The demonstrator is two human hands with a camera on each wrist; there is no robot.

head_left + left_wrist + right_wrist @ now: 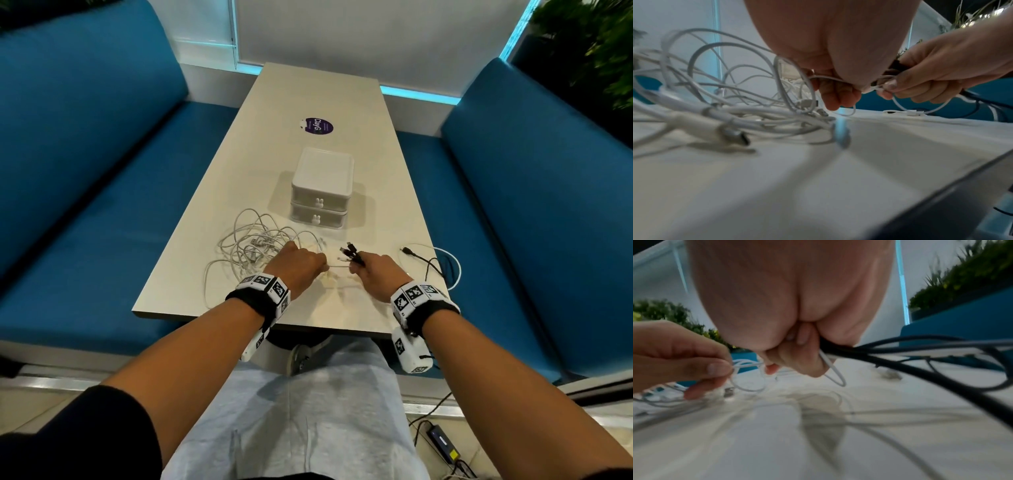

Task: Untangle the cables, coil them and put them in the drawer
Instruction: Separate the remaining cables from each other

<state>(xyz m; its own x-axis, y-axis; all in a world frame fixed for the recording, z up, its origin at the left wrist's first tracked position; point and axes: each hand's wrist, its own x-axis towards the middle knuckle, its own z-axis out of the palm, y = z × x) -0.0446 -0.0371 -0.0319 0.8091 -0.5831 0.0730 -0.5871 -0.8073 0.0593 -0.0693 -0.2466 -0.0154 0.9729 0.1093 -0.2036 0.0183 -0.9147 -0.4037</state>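
Note:
A tangle of white cables (251, 248) (735, 104) lies on the table's near left part. My left hand (301, 265) (838, 91) pinches a thin white cable (337, 265) (748, 364) at the tangle's right edge. My right hand (368, 269) (797, 360) grips a bundle of black cables (352, 255) (900, 363) and pinches the same white cable from the other side. The two hands are almost touching. A white two-drawer box (322, 186) stands just beyond, with both drawers closed.
A black cable end (409, 251) and a white cable loop (454, 267) trail near the table's right edge. A purple sticker (318, 125) lies farther back. Blue benches (85, 171) flank the table (308, 85). A power adapter (443, 443) lies on the floor.

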